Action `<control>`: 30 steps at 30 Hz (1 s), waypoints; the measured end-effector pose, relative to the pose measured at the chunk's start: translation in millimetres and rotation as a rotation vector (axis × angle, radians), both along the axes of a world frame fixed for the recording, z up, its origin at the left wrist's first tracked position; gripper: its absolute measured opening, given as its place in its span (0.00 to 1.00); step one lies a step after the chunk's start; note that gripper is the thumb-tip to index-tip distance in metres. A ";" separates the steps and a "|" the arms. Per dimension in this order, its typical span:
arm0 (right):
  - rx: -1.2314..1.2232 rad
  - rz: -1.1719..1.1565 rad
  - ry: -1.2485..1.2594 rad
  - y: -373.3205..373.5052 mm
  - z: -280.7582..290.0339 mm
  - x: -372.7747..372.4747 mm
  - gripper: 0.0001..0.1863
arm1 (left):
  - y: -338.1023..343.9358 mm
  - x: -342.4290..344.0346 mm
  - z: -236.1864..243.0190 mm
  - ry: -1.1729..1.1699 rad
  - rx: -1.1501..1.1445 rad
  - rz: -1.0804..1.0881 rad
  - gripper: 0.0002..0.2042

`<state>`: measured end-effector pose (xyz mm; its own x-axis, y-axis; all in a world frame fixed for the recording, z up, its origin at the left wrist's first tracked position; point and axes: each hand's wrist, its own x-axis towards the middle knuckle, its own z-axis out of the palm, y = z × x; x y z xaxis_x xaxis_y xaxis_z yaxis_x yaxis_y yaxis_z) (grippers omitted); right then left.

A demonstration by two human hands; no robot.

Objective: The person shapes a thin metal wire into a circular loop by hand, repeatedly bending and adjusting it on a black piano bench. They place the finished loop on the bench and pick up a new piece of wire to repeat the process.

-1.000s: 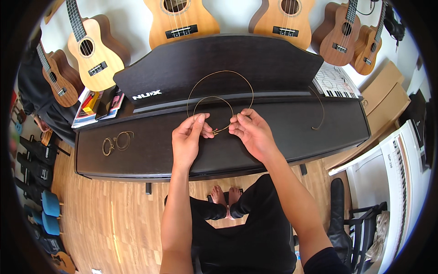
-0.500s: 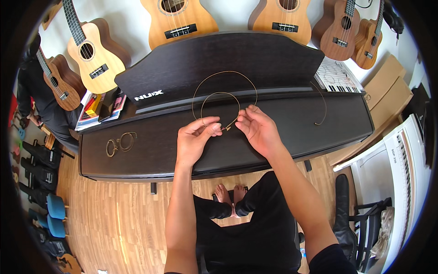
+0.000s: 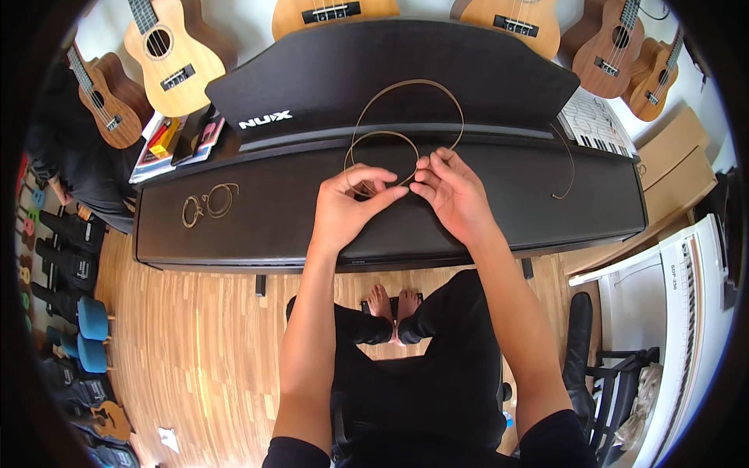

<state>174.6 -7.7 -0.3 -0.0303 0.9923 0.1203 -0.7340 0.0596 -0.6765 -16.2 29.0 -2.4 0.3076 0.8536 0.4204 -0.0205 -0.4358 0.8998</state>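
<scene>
Springy bronze-coloured coiled wire string (image 3: 406, 109) sat looped over the closed black piano's surface (image 3: 593, 203), both hands — left hand (image 3: 349, 204), right hand (image 3: 452, 191) — pinching where the loops crossed; looked light, whippy, best gripped right there.

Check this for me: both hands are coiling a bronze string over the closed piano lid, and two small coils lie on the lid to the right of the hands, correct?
Not quite. In the head view both hands, left and right, do hold the string over the lid, but the small coils lie to the left of the hands.
</scene>
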 end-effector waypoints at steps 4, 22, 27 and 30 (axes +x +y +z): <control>0.044 0.029 -0.114 -3.2 -2.7 -3.6 0.16 | -0.3 -0.7 -2.8 -0.037 -0.007 -0.019 0.08; 0.062 -0.198 -0.346 -5.2 -2.2 -15.4 0.11 | -0.1 -3.5 5.2 -0.095 -0.190 0.010 0.07; 0.032 -0.190 -0.293 -4.2 -2.3 -15.5 0.12 | 2.3 -6.9 -0.1 -0.114 -0.123 -0.083 0.07; 0.017 -0.182 -0.321 -4.6 -1.0 -15.7 0.13 | 3.5 -6.4 1.0 -0.144 -0.145 -0.052 0.10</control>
<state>158.9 -12.3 -1.3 0.1078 0.9829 0.1495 -0.4605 0.1826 -0.8687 -22.6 32.5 -1.3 0.2983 0.8930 0.3370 -0.1720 -0.2971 0.9392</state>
